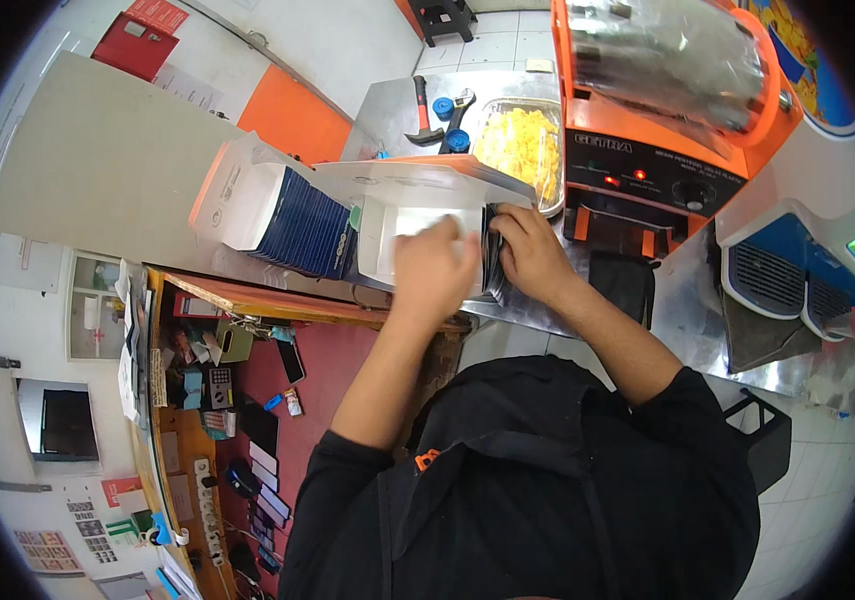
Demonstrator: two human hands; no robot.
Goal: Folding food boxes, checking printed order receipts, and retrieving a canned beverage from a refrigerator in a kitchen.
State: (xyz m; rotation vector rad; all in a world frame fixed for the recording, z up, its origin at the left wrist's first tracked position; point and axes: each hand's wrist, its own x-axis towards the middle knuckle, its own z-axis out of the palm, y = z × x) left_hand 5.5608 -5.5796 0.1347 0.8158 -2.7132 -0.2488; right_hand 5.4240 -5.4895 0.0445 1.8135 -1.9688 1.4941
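In front of me an open carton (375,247) with a white inside lies across the metal table's near edge, its long flap raised at the back. My left hand (434,265) is over the carton's inside, its fingers curled and smeared by motion; whether they hold anything does not show. At the right end, my right hand (532,250) grips the carton's dark side, fingertips over the top edge. Left of the carton stands a tight row of dark blue cartons (305,222), nested together, with a white inside showing at its left end.
Behind the carton sits a clear-lidded tray of yellow food pieces (519,140). A hammer (423,110), an adjustable wrench (461,108) and blue round caps (457,140) lie beside it. An orange sealing machine (647,160) stands at right. Below left is a wooden shelf (247,292) over cluttered red flooring.
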